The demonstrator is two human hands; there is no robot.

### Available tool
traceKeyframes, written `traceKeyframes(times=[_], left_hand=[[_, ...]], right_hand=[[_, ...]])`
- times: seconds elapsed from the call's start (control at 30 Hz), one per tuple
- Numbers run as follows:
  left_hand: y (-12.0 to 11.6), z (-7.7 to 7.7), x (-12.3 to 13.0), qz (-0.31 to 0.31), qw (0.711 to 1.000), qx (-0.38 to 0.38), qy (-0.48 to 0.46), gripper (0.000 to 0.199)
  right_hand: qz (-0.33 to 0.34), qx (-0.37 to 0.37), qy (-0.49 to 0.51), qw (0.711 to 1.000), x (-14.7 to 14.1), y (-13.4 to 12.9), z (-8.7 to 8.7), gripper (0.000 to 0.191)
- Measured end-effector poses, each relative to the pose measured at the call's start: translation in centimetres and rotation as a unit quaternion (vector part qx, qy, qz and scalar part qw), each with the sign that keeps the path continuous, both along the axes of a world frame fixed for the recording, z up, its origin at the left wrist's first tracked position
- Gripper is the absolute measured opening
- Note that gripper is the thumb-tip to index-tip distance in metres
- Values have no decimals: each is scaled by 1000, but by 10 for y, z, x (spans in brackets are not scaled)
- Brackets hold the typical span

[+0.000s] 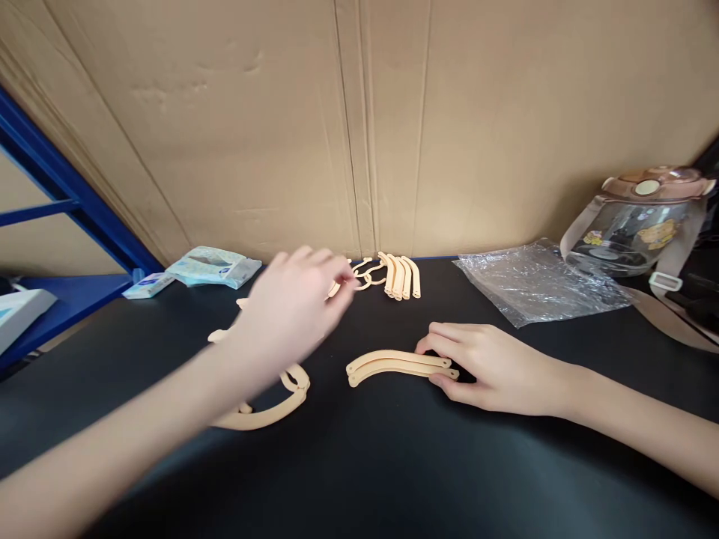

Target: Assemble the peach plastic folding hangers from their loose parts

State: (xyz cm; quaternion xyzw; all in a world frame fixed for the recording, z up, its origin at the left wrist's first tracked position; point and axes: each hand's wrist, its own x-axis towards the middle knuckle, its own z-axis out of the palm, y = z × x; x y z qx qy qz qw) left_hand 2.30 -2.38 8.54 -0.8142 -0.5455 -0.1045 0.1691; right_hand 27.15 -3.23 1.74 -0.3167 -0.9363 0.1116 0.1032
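Observation:
My right hand [488, 370] pinches the right ends of two curved beige strips [393, 364], which lie side by side on the black table [393, 464]. My left hand [297, 299], blurred, hangs over the table near small beige hook-like pieces [368, 275], its thumb and forefinger together; what they hold, if anything, is too small to tell. Several curved beige strips [400, 277] lie in a row just right of those pieces. Beneath my left forearm, partly hidden, are assembled beige curved parts [269, 415].
At the back left lie a light blue tissue packet [213, 267] and a smaller packet [149, 285], beside a blue metal frame [93, 217]. Clear plastic wrap [542, 284] and a strapped transparent bottle [629, 228] are at the right. Cardboard [252, 127] stands behind.

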Motion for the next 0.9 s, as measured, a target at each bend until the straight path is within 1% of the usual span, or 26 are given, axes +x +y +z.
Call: traceKeyframes(times=[0.03,0.07,0.1,0.17,0.27,0.4,0.53,0.73,0.9], left_hand=[[16,8,-9,49,997,-57,11,26],[32,15,-18,102,986,-131,14,28],[47,18,-26,119,978,-174,14,29],[70,20,-36,133,966,-223,14,34],[89,15,-36,149,956,-250,23,45],[94,9,-18,160,951,-264,31,50],[94,6,-5,153,948,-277,25,48],[95,0,-4,120,952,-283,-4,39],[97,0,-11,118,956,-265,-46,36]], right_hand=[[-2,-5,2,1000,-1,0,0,14],[-3,-8,3,1000,-1,0,0,14],[-4,-9,4,1000,-2,0,1,13],[-5,-9,6,1000,-2,1,1,13],[-2,-5,8,1000,-1,1,0,13],[3,1,3,1000,1,2,-1,14],[8,17,-4,1000,2,2,0,15],[9,25,-13,1000,2,2,2,17],[11,30,-16,999,2,2,2,16]])
